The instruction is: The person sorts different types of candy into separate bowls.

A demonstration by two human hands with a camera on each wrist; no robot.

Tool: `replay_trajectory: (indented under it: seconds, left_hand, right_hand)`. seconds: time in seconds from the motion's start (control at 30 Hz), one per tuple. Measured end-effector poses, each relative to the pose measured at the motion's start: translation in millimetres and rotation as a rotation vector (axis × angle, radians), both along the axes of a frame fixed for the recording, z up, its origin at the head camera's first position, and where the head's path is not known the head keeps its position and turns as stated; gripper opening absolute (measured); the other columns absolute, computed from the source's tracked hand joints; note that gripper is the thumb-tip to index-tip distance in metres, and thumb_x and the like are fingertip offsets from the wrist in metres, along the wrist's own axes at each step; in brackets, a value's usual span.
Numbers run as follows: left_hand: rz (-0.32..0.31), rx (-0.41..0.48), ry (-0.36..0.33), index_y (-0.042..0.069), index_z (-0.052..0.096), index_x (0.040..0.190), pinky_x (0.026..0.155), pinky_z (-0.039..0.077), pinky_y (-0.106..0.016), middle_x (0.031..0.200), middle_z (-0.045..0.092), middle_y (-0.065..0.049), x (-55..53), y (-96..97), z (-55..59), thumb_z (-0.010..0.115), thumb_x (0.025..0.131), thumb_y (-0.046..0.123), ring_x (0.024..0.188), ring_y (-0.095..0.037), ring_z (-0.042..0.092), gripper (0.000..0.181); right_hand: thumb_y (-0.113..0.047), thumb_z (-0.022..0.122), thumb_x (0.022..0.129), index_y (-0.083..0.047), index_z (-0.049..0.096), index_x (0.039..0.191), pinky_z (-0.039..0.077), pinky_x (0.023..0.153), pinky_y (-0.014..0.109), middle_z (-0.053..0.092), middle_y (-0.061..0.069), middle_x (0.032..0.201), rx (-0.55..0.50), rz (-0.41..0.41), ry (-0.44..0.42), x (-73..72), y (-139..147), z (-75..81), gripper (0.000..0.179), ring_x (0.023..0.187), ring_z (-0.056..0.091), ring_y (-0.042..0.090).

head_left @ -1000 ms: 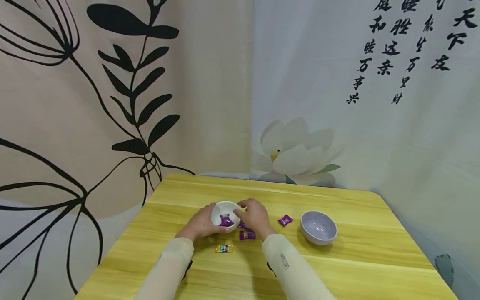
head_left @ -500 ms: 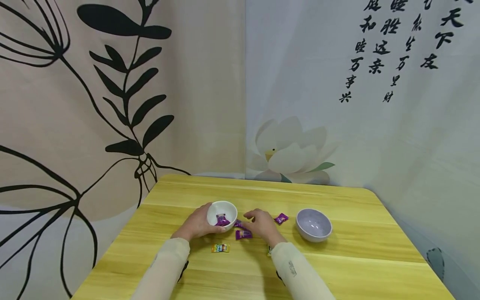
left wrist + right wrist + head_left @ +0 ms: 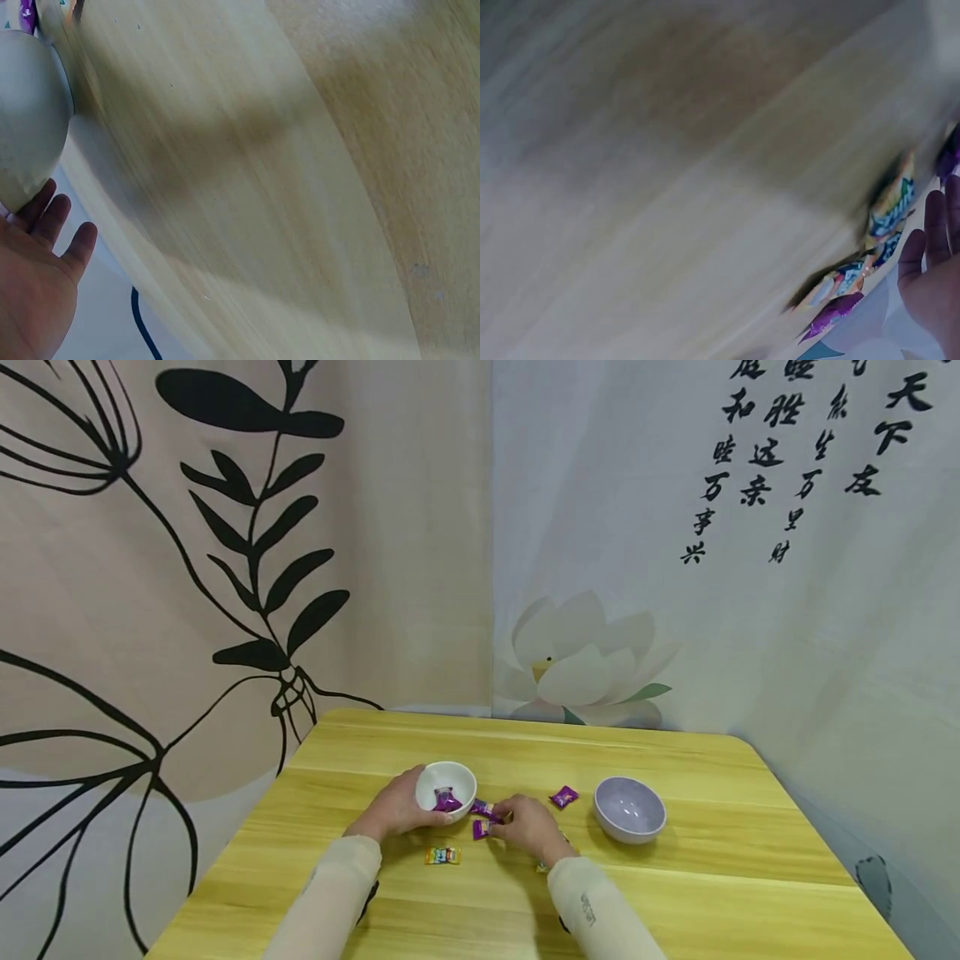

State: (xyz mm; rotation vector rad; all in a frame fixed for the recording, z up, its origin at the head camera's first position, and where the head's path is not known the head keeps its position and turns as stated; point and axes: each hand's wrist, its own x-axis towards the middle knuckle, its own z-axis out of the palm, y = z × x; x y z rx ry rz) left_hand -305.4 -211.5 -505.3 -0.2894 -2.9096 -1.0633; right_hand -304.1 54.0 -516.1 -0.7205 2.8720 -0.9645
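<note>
My left hand (image 3: 399,803) grips a small white bowl (image 3: 447,776), tilted toward me, with a purple-wrapped candy (image 3: 447,799) inside. In the left wrist view the bowl's outer wall (image 3: 30,112) rests against my fingers. Right of the bowl, my right hand (image 3: 531,828) is low over the table, thumb and forefinger pinching the right end of a purple-wrapped candy (image 3: 481,830). Another purple candy (image 3: 482,809) lies just behind it, close to the fingertips. The right wrist view catches only the other fingers beside a purple wrapper (image 3: 950,156).
A lavender bowl (image 3: 630,810) stands on the right of the wooden table (image 3: 720,877). One purple candy (image 3: 564,797) lies left of it. A yellow-wrapped candy (image 3: 442,856) sits nearer me; another wrapper (image 3: 542,867) is partly hidden by my right wrist. Patterned curtains hang behind.
My right hand has moved from the white bowl's rim down and right, then onto the purple candies. My left hand still holds the bowl in nearly the same place.
</note>
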Motion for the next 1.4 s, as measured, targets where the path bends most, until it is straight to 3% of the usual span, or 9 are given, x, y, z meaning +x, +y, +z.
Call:
replay_trajectory:
  seconds: [0.13, 0.57, 0.8, 1.4]
  left_hand:
    - [0.008, 0.009, 0.002, 0.010, 0.050, 0.140, 0.093, 0.049, -0.048, 0.121, 0.061, -0.008, -1.5, 0.0, -2.6, 0.092, 0.061, 0.054, 0.106, -0.024, 0.059, 0.100]
    - [0.007, 0.008, -0.001, 0.010, 0.049, 0.141, 0.093, 0.049, -0.048, 0.123, 0.061, -0.008, -1.2, 2.4, 0.4, 0.092, 0.060, 0.054, 0.106, -0.023, 0.059, 0.102]
    - [0.012, 0.012, -0.004, 0.010, 0.049, 0.140, 0.093, 0.049, -0.049, 0.123, 0.061, -0.008, -0.7, 3.2, -0.6, 0.092, 0.060, 0.053, 0.106, -0.024, 0.059, 0.101]
    - [0.013, 0.034, 0.003, 0.006, 0.048, 0.141, 0.094, 0.049, -0.049, 0.122, 0.060, -0.010, 3.8, 3.5, 4.2, 0.093, 0.061, 0.049, 0.107, -0.027, 0.059, 0.101]
  right_hand:
    - [-0.025, 0.081, 0.081, -0.009, 0.076, 0.109, 0.051, 0.076, 0.037, 0.067, 0.000, 0.094, 0.028, 0.015, 0.024, 0.2, 0, -3.9, 0.033, 0.081, 0.059, 0.015]
    - [-0.030, 0.082, 0.080, -0.013, 0.077, 0.104, 0.048, 0.081, 0.044, 0.064, -0.002, 0.090, 0.163, 0.021, 0.112, 1.7, 2, -6.8, 0.029, 0.084, 0.058, 0.019]
    - [-0.029, 0.079, 0.081, -0.013, 0.077, 0.095, 0.048, 0.077, 0.041, 0.061, -0.004, 0.084, 0.158, 0.012, 0.121, 3.1, 4, -5.0, 0.021, 0.079, 0.056, 0.017]
    - [-0.029, 0.078, 0.084, -0.012, 0.077, 0.101, 0.053, 0.080, 0.040, 0.067, -0.003, 0.090, 0.046, -0.025, 0.122, 0.7, 16, 20.0, 0.025, 0.086, 0.062, 0.018]
